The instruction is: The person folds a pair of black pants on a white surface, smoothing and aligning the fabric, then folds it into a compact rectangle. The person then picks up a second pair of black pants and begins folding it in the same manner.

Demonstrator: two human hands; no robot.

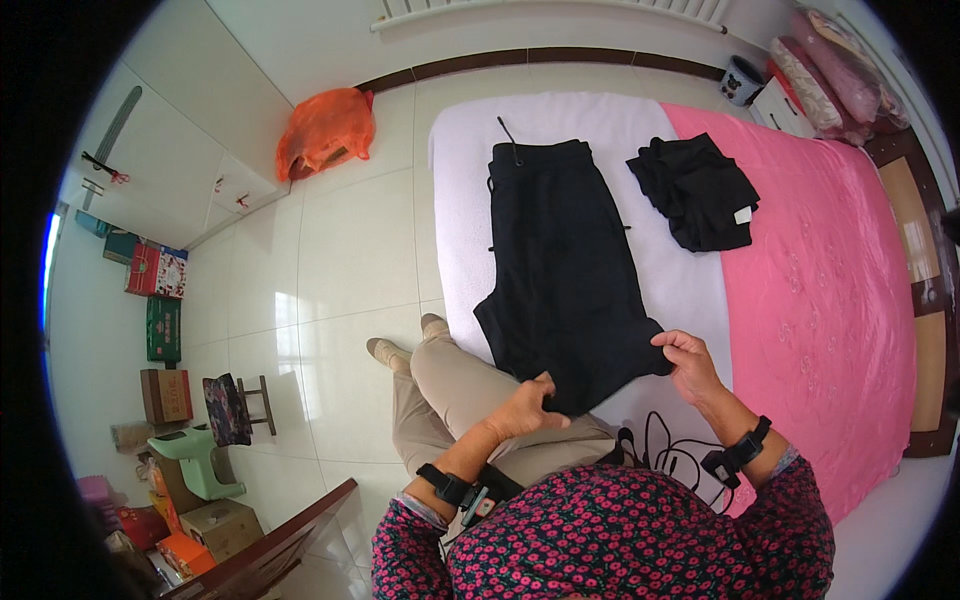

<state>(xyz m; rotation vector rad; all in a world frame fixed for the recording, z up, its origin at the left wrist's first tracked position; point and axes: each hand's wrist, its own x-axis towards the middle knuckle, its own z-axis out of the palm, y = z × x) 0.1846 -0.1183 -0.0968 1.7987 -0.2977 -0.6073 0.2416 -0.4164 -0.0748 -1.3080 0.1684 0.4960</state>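
Black trousers (pixel 562 255) lie on the bed, their drawstring waistband at the far end and the legs towards me. A dark cord sticks out from the waistband. My left hand (pixel 531 409) grips the near edge of the fabric, over my lap. Between thumb and fingers, my right hand (pixel 686 364) pinches the near right corner. Some fingertips of the left hand are hidden by the cloth. Beyond the trousers to the right sits another black garment (pixel 697 191), loosely folded, with a white label showing.
A white cover (pixel 457 195) and a pink quilt (pixel 817 300) spread over the bed. Black cables (pixel 667 442) lie by my right forearm. An orange plastic bag (pixel 326 135) rests on the tiled floor. Boxes, a green stool (pixel 196 457) and a small folding stool (pixel 229 409) stand at left.
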